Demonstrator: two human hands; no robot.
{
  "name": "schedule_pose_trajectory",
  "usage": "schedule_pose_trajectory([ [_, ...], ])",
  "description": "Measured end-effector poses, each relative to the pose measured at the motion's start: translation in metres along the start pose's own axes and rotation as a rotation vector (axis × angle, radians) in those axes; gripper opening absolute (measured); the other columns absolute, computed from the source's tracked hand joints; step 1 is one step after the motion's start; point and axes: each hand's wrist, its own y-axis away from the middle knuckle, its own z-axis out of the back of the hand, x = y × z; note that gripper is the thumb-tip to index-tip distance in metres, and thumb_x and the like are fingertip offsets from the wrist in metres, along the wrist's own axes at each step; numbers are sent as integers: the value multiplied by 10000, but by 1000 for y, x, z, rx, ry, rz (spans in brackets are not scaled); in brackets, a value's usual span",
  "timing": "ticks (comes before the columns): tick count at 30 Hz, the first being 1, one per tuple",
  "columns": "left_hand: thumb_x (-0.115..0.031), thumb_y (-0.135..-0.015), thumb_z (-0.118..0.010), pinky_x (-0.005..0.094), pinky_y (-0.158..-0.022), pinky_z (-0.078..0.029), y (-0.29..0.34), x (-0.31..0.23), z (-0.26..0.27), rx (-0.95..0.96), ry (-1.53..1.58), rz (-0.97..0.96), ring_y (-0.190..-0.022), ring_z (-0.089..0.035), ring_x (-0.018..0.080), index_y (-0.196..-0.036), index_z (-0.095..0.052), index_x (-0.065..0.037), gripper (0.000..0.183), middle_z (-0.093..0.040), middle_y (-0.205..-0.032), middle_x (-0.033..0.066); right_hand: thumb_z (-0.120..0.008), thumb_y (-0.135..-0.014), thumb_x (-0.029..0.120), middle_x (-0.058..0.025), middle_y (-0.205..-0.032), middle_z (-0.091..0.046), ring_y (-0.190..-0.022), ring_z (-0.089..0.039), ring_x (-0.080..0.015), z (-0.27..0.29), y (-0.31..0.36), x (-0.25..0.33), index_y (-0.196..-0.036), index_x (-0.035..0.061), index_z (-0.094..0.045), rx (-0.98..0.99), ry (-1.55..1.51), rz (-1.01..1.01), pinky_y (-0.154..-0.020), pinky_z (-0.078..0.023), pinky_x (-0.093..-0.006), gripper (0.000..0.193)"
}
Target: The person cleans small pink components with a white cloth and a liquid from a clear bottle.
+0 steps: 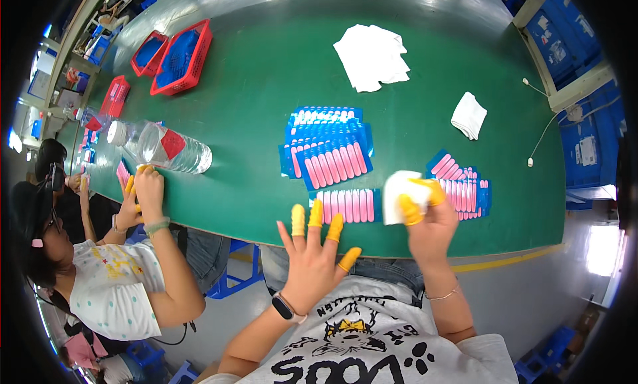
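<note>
My left hand (307,261) lies spread near the table's front edge, yellow finger cots on several of its fingers. Its fingertips touch the near left part of a blue card with a row of pink rounded strips (357,206). In my right hand (432,231), which also wears yellow finger cots, a folded white cloth (393,208) is pinched at the card's right end. Beyond the card is an overlapping pile of similar blue and pink cards (335,161). Another pile of such cards (465,196) sits just right of my right hand.
On the green table (259,85) are a white cloth pile (372,57), a small folded cloth (469,116), a large clear bottle (179,150) lying on its side, and red baskets (181,58) with blue contents. A co-worker (113,277) with finger cots works at my left.
</note>
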Motion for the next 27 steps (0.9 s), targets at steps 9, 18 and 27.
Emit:
schedule_pose_trajectory([
  [9, -322, -789, -717, 602, -1089, -261, 26, -1, -1, -31, 68, -19, -1175, -492, 337, -1257, -572, 10, 592, -567, -1178, 144, -686, -726, 125, -60, -834, -575, -799, -537, -242, -23, 3, -28, -788, 83, -631, 519, 765, 411, -811, -332, -480, 93],
  [18, -227, -761, -743, 538, -1070, -322, 20, 17, 7, -39, 212, -36, -1102, -542, 297, -1062, -678, -45, 358, -613, -1158, 97, -705, -719, 136, -60, -856, -566, -847, -537, -251, -27, -2, -24, -818, 92, -649, 591, 835, 489, -809, -341, -468, 122],
  [27, -128, -786, -720, 447, -1028, -390, 19, 46, 17, 48, 247, -178, -1068, -581, 231, -1083, -700, -93, 300, -664, -1112, 37, -707, -715, 149, -71, -876, -578, -850, -542, -261, -30, 3, -30, -805, 79, -635, 569, 826, 491, -826, -354, -450, 135],
])
